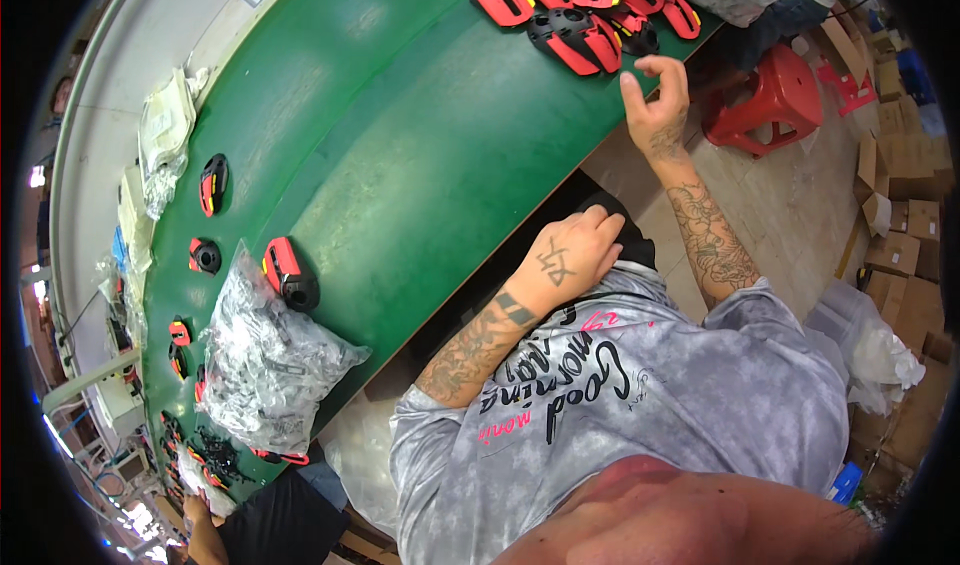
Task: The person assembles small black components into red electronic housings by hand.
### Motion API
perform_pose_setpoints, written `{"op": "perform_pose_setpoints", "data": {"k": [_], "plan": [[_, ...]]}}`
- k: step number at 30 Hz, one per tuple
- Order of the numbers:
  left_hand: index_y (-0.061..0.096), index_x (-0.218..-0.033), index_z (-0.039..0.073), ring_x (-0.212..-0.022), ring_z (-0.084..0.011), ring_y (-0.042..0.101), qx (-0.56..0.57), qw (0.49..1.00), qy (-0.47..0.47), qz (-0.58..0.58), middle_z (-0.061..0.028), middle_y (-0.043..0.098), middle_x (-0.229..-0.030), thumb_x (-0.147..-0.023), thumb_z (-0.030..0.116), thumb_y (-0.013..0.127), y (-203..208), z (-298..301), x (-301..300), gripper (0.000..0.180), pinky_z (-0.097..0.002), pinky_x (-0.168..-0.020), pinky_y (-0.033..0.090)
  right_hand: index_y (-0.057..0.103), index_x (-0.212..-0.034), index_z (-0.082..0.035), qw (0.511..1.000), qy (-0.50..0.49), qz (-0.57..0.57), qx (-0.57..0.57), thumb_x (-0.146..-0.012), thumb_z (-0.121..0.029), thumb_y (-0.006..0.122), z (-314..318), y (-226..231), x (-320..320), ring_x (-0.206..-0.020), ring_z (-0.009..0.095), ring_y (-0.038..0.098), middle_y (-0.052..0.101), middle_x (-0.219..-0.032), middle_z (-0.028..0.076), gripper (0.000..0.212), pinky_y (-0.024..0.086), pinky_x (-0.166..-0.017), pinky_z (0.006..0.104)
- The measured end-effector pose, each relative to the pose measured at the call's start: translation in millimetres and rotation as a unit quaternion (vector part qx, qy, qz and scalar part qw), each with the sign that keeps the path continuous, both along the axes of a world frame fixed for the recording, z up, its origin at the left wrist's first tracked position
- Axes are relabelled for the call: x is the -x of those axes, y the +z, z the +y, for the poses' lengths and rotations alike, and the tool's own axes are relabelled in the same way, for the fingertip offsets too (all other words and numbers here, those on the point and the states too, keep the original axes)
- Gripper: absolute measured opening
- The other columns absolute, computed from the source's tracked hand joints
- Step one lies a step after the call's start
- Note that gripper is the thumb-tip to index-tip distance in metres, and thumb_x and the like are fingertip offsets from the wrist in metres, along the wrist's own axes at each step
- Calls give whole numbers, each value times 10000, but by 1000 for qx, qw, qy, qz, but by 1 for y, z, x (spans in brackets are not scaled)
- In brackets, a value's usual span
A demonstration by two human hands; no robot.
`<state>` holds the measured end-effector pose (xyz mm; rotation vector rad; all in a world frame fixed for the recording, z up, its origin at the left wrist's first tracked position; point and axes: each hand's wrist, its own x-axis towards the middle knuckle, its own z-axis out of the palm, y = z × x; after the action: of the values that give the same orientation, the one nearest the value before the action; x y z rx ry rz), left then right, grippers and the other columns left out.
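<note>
My left hand point(575, 257) is held in front of my shirt, below the table's near edge. Its fingers are curled closed, and the palm side is hidden, so I cannot make out what, if anything, is in it. My right hand point(657, 100) is raised beside the table edge, thumb apart from bent fingers, with nothing visible between them. Nearest to it is a pile of red and black plastic housings point(592, 47) with small yellow parts, at the table's far right end. The hand appears apart from the pile.
The green table point(420, 155) curves across the view. On its left are a clear bag of dark parts point(270, 360), a red-black housing point(290, 273) and several more. Another person's arm point(205, 533) shows at lower left. A red stool point(768, 100) and cardboard boxes point(905, 225) stand at right.
</note>
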<state>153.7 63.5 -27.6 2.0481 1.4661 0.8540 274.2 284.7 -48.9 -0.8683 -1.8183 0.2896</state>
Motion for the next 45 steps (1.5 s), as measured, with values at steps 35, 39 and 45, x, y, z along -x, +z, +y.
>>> {"op": "perform_pose_setpoints", "data": {"k": [35,39,45], "plan": [[708,-1209,51,-1238,-393,599,560,513,648,-55,-226,637,-1343,-863,72,551,-78,-545,48,381,-452,-1076,462,747,-1220,-63,969,79,-214,99,-911,-335,693,230,86,64,-1093,237,698,753,-1168,117,416,505,-966,344],[739,-1131,39,-1085,-395,672,236,599,761,81,-214,712,-1157,-865,5,511,-36,-515,59,352,-461,-965,529,731,-1187,2,966,226,-121,37,-949,-176,702,163,121,87,-1088,202,689,742,-1183,120,299,514,-969,315],[711,-903,16,-735,-310,663,-236,574,773,134,-138,685,-818,-808,-83,576,125,-351,115,193,-357,-688,527,720,-1095,-1,900,417,-52,114,-946,-40,694,-49,109,154,-953,150,660,707,-1066,55,156,519,-871,274]]}}
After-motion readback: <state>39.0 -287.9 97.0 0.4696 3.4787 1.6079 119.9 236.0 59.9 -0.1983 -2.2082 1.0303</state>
